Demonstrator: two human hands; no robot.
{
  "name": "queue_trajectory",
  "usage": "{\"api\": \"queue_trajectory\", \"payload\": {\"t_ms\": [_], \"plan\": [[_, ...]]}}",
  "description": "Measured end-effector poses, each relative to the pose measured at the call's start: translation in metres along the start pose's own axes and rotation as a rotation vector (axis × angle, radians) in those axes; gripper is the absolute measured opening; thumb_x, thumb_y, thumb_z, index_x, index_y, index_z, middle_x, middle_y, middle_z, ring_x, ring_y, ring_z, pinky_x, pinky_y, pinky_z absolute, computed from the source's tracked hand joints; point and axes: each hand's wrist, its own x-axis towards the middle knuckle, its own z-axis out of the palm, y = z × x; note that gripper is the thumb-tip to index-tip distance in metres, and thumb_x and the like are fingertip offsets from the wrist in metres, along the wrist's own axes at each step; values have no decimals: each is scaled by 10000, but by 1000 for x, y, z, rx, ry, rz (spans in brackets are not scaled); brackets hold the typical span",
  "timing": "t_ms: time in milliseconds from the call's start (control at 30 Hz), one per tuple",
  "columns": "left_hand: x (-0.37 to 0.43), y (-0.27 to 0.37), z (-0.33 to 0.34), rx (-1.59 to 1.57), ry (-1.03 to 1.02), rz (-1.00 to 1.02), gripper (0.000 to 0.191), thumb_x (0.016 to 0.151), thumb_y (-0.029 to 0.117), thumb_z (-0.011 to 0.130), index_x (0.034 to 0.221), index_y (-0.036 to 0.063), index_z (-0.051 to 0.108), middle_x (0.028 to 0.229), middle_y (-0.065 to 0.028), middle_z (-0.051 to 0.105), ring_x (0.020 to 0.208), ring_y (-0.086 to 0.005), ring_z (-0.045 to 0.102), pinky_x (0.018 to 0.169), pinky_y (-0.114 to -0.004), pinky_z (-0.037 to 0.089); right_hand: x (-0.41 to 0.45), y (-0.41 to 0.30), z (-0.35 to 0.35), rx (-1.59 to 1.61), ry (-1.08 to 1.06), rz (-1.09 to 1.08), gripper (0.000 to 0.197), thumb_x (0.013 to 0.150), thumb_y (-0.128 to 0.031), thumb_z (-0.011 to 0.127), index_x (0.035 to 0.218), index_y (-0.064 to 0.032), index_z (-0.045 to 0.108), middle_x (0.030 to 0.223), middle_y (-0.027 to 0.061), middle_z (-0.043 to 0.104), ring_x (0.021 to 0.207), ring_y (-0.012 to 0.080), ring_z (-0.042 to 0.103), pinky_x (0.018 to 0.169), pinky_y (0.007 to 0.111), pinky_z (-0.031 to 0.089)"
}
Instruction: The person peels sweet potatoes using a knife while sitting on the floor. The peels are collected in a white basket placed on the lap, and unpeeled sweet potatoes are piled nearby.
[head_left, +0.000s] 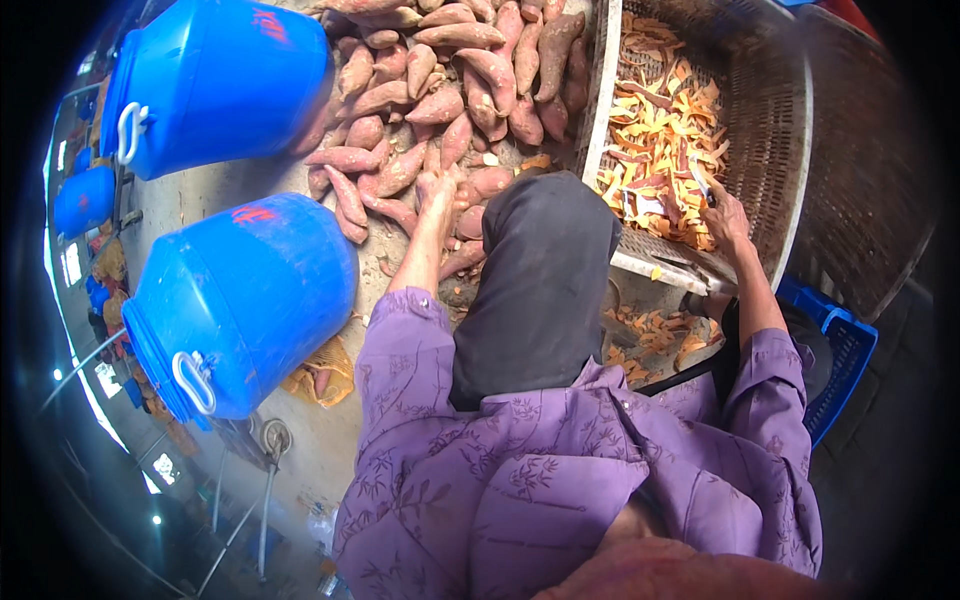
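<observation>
A heap of reddish sweet potatoes (439, 105) lies on the floor in front of me. My left hand (441, 187) reaches into its near edge, with fingers down among the roots; whether it grips one cannot be made out. My right hand (726, 216) is inside a worn plastic crate (769, 112), over a layer of orange and reddish peelings (660, 150). Between its fingers is a thin, pale tool (705, 180), perhaps a peeler or knife, partly hidden by the hand. A pale, flat piece (646, 204) lies among the peelings.
Two blue plastic barrels (225, 82) with white handles lie tilted at the left. More peelings (652, 337) are scattered on the floor beside my knee (547, 262). A blue crate (840, 367) stands at the right, and an orange mesh sack (330, 371) lies by the nearer barrel.
</observation>
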Motion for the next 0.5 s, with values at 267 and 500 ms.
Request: {"api": "queue_trajectory", "payload": {"t_ms": [267,500], "plan": [[104,16,40,1074,303,644,309,700,219,668,916,9,597,728,-136,626,655,-299,617,614,-410,519,59,32,26,-15,6,-10,420,810,-151,615,1218,-143,516,1021,173,626,918,369,592,760,427,465],[149,23,67,1347,172,519,358,716,260,646,948,-5,583,761,-150,624,670,-305,618,616,-407,520,66,72,61,-50,121,138,422,825,-267,588,1221,-140,517,1072,168,614,957,361,588,797,426,469]]}}
